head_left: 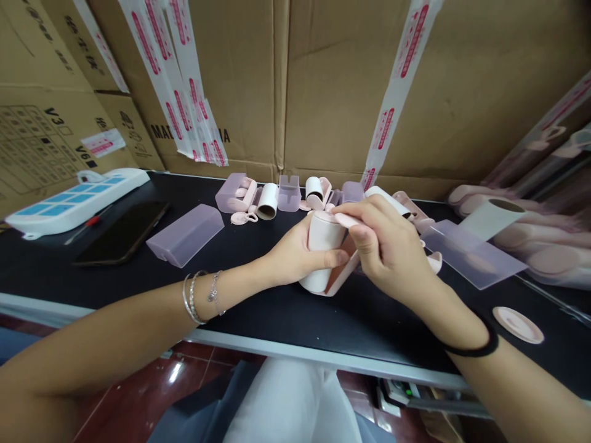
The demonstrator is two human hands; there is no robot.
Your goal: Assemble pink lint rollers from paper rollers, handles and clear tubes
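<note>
My left hand (293,253) is wrapped round a white lint roll (318,237), which stands nearly upright above the black table. A pale pink holder (342,277) runs along the right side of the roll. At the roll's top, my right hand (392,249) pinches a small pale pink piece (347,219) between thumb and fingers. Part of that piece is covered by the fingers. Behind the hands lie white rolls (268,200), translucent purple covers (289,194) and a pink cap with a loop (244,218).
On the left are a purple cover (187,235), a dark phone (122,234), a red-handled screwdriver (85,226) and a white power strip (78,200). To the right lie a purple cover (475,253), a pink disc (518,325) and bagged pink rollers (554,261). Cardboard boxes (323,86) stand behind.
</note>
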